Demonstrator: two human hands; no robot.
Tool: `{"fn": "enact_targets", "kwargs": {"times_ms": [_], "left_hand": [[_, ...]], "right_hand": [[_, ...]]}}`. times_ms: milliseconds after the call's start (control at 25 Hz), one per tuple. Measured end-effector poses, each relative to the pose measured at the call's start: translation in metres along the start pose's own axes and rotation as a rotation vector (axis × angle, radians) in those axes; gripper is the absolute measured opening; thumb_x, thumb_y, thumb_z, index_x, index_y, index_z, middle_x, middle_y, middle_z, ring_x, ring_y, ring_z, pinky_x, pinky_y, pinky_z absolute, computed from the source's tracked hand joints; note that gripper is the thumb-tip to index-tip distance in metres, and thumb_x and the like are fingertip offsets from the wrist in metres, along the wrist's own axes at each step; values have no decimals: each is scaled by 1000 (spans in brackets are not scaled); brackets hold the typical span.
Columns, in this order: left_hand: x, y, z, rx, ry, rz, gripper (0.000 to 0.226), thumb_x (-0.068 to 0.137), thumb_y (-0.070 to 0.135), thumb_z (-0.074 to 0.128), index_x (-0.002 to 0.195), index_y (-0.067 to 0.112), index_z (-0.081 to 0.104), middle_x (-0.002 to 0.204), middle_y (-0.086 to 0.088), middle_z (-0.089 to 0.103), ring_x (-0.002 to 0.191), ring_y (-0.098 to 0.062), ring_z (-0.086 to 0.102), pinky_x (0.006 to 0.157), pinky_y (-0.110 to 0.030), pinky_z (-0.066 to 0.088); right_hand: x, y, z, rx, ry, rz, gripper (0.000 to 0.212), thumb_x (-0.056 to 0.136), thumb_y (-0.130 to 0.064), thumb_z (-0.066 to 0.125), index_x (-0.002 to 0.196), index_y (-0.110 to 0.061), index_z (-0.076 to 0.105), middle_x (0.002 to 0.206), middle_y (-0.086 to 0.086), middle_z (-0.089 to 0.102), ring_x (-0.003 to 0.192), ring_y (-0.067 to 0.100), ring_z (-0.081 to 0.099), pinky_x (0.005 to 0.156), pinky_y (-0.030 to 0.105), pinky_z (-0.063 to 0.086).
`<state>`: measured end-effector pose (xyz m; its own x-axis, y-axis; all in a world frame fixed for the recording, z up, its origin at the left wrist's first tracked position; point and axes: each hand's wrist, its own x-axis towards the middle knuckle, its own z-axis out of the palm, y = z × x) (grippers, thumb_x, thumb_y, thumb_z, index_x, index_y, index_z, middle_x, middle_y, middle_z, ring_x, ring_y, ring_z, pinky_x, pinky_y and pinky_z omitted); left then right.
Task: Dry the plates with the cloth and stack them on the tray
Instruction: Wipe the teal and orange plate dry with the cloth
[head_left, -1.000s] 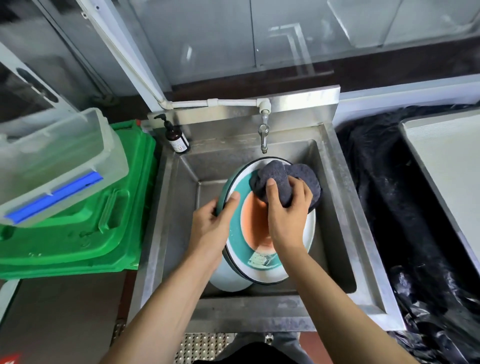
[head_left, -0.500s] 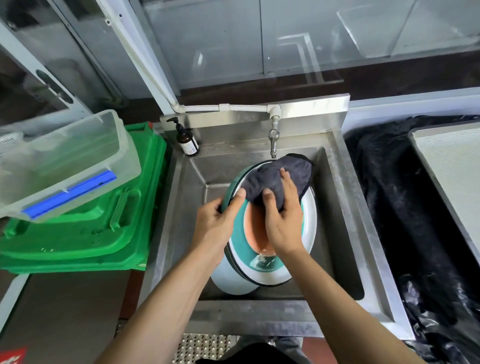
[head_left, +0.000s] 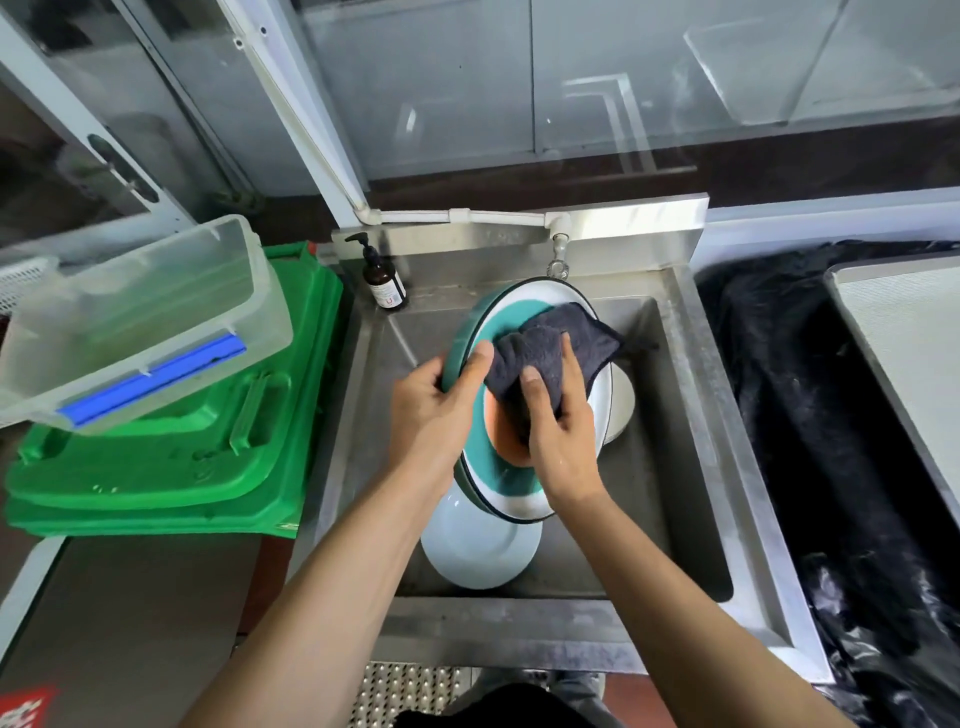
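Left grip (head_left: 434, 410) clamps plate (head_left: 498, 470), right grip (head_left: 558, 431) clutches cloth (head_left: 550, 353), above sink (head_left: 691, 467) plates (head_left: 472, 545).

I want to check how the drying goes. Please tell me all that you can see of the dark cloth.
The cloth is dark grey, nearly black, and looks like soft terry fabric with a stitched edge. It is bunched and folded, not spread flat. The right hand presses it against the face of the tilted plate, which the left hand holds by its rim above the sink. One corner sticks out past the plate's right edge.
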<state>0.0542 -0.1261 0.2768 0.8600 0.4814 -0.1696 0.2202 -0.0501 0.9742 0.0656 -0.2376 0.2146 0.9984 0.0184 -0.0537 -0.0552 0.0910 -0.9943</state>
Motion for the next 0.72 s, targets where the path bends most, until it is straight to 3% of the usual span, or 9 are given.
{"fn": "enact_targets", "kwargs": {"times_ms": [80,120,240,320,440,600,720], "left_hand": [[2,7,1,-18,16,-11,48,65,66,74,80,21,75,81,-15,76,71,-20,63,77,-51,60],[4,9,-1,-32,37,-22,45,63,66,74,78,23,76,81,-12,77,72,-20,66,80,-53,59],[11,10,-7,-86,83,-33,39,61,66,75,75,31,79,78,-4,78,72,-17,72,74,-42,63],[14,8,-10,-73,108,-12,38,61,68,74,74,32,79,72,5,74,67,-14,66,69,-32,55],[13,4,-10,-82,112,8,35,64,64,76,73,31,78,73,0,68,70,-16,58,71,-37,52],[10,1,-10,-52,84,62,28,67,64,76,72,36,78,70,6,70,66,-10,58,70,-33,51],[7,-2,-8,-16,81,78,29,67,65,74,68,36,76,61,12,63,59,-6,50,64,-30,45]], "right_hand": [[-9,-9,8,-21,-105,-133,50,101,-44,57,145,-61,40,166,-15,33,152,-1,28,127,32,24],[-17,-9,10,-36,-160,-179,52,101,-41,57,150,-51,40,166,-14,34,152,0,28,127,32,23],[-42,4,10,-154,-236,-248,53,103,-33,56,154,-25,44,161,-12,43,151,6,35,124,27,27],[-56,18,4,-234,-224,-248,48,101,-38,55,147,-23,55,150,-15,53,143,7,45,119,25,33],[-63,41,-20,-392,-196,-187,43,102,-46,47,132,-20,63,128,-12,58,123,11,54,107,32,42],[-52,67,-40,-706,-57,-134,35,104,-39,45,107,-12,66,101,3,65,97,29,59,87,40,44],[-28,72,-46,-727,30,-110,34,108,-31,46,119,-5,65,119,12,68,110,34,59,97,40,43]]}}
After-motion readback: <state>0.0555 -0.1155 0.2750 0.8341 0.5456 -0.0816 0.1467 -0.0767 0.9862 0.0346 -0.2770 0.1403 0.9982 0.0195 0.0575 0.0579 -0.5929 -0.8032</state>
